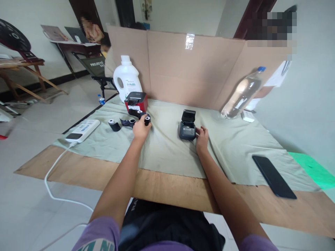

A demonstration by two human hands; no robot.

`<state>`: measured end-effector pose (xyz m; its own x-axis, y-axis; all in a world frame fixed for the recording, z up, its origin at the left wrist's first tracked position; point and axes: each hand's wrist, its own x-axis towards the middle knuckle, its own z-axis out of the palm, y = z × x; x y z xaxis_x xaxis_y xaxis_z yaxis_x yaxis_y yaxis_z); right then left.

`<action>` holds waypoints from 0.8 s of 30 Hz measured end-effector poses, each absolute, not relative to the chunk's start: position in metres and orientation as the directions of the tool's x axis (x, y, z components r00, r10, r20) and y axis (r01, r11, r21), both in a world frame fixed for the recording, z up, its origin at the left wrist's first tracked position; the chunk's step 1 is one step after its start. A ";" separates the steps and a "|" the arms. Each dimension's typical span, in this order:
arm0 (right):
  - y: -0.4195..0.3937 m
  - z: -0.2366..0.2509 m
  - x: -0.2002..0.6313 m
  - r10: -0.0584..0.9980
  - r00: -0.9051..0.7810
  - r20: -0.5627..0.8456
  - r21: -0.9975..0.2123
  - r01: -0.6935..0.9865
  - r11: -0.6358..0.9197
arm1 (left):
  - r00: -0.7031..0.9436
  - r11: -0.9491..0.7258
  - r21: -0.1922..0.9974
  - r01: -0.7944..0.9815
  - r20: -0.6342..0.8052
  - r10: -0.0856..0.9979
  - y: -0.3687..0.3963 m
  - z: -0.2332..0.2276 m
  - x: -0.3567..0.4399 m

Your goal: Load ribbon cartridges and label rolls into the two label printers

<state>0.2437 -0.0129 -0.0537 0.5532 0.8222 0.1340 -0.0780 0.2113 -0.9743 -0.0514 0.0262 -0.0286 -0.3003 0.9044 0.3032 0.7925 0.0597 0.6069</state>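
Out on the cloth, my left hand (141, 129) is closed around a small black roll (147, 121) with a white core. More dark rolls lie about it: one standing roll (114, 125) to the left, and a partly unwound roll (128, 122) beside my fingers. My right hand (202, 139) has its curled fingers against the right side of a small dark label printer (187, 132). The printer's lid (188, 115) stands raised. What lies inside its compartment is too small to make out. Behind the rolls sits a red and black box-shaped device (141, 102).
A white jug (127, 78) stands at the back left before a cardboard screen (183, 69). On the left lies a white power strip (83, 130) with its cable. A clear bottle (242, 94) leans at the right, and a phone (273, 176) lies near the front edge. People are beyond.
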 end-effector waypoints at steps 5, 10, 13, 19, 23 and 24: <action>-0.013 -0.054 0.244 0.821 0.554 0.135 -0.978 -0.059 0.201 | -0.306 0.143 0.553 0.821 0.214 0.928 0.024 -0.032 -0.047; -0.012 -0.055 0.245 0.820 0.556 0.137 -0.975 -0.069 0.210 | -0.292 0.129 0.523 0.842 0.242 0.925 0.022 -0.036 -0.043; -0.011 -0.056 0.245 0.818 0.558 0.139 -0.973 -0.076 0.217 | -0.273 0.108 0.509 0.854 0.262 0.926 0.021 -0.037 -0.042; -0.010 -0.058 0.246 0.818 0.555 0.148 -0.974 -0.064 0.219 | -0.225 0.064 0.494 0.867 0.274 0.935 0.019 -0.038 -0.042; -0.011 -0.058 0.246 0.815 0.557 0.158 -0.977 -0.033 0.212 | -0.197 0.030 0.459 0.888 0.322 0.926 0.018 -0.037 -0.040; -0.011 -0.058 0.246 0.815 0.556 0.160 -0.976 -0.033 0.214 | -0.192 0.026 0.457 0.889 0.322 0.927 0.017 -0.036 -0.040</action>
<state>0.2461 -0.0106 -0.0580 0.5563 0.8154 0.1599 -0.0328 0.2138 -0.9763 -0.0395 0.0174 -0.0364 -0.1924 0.9270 0.3221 0.8889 0.0255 0.4573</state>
